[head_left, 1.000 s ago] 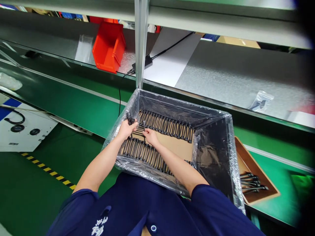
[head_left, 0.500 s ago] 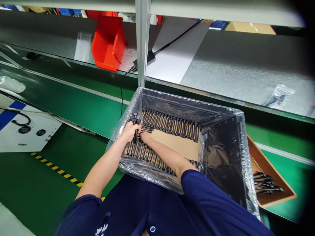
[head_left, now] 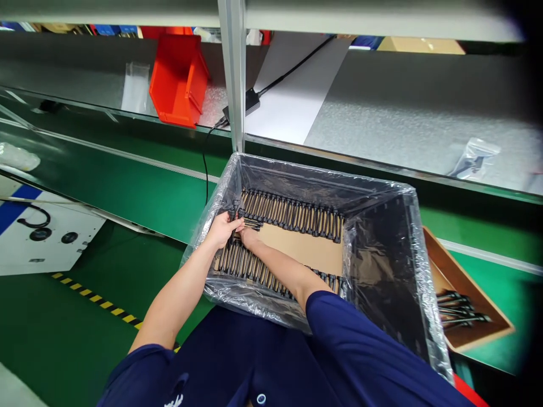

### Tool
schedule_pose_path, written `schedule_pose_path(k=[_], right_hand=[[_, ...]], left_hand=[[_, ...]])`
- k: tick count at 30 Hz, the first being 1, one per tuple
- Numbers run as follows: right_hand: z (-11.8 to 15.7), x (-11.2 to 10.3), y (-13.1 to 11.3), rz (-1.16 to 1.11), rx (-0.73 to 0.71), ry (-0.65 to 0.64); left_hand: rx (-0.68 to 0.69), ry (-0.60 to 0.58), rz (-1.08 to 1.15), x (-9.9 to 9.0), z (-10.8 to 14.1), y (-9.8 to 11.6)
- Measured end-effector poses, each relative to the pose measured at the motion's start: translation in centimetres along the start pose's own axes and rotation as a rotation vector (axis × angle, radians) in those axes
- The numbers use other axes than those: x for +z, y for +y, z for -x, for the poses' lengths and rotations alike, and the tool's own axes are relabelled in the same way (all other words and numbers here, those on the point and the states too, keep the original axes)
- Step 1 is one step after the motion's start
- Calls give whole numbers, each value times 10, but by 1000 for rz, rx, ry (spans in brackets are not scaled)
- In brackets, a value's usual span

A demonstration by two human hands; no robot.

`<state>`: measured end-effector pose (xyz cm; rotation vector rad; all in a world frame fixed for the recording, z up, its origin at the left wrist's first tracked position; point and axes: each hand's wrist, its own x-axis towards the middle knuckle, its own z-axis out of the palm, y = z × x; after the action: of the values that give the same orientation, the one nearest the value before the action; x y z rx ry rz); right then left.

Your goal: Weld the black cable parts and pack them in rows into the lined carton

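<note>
My left hand [head_left: 221, 229] is closed around a few slim black rods [head_left: 234, 210] with thick knobbed ends, at the left end of a grey bin [head_left: 384, 249] lined with clear plastic. Right beside it, my right hand [head_left: 248, 235] reaches down with its fingers drawn together, touching or nearly touching the left fingertips. What the right fingers grip is hidden. Under and around the hands lie similar rods: a far row [head_left: 292, 213], a near row [head_left: 250, 268] and a few lying crosswise [head_left: 253, 224]. Brown cardboard [head_left: 305, 243] shows between the rows.
A brown tray [head_left: 479, 333] with several black rods stands right of the bin on the green bench [head_left: 148, 192]. Behind, a metal shelf [head_left: 403, 107] carries a red bin [head_left: 178, 85], a black adapter with cable [head_left: 250, 102] and plastic bags. An upright post [head_left: 235, 73] rises behind the bin.
The rods in my left hand have been lowered toward the bin's left end, and my left fingers have come closer to my right hand. The view has shifted slightly.
</note>
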<state>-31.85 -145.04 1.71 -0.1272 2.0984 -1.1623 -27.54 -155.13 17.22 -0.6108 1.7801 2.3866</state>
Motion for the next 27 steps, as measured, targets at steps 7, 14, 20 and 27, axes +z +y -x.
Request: schedule_pose_path(k=[7,14,20,27], right_hand=[[44,-36,-21,-309,-166,157],[90,-42,-55,-674,-314,68],[81,-61,-21,-480,-264,213],[57,-121,63,636,-60,292]], left_hand=[[70,22,-96,1,0,-3],[80,58,-7,8,1,-16],[-8,74,5,9,-1,-13],[-74,162,-36,5,-2,-1]])
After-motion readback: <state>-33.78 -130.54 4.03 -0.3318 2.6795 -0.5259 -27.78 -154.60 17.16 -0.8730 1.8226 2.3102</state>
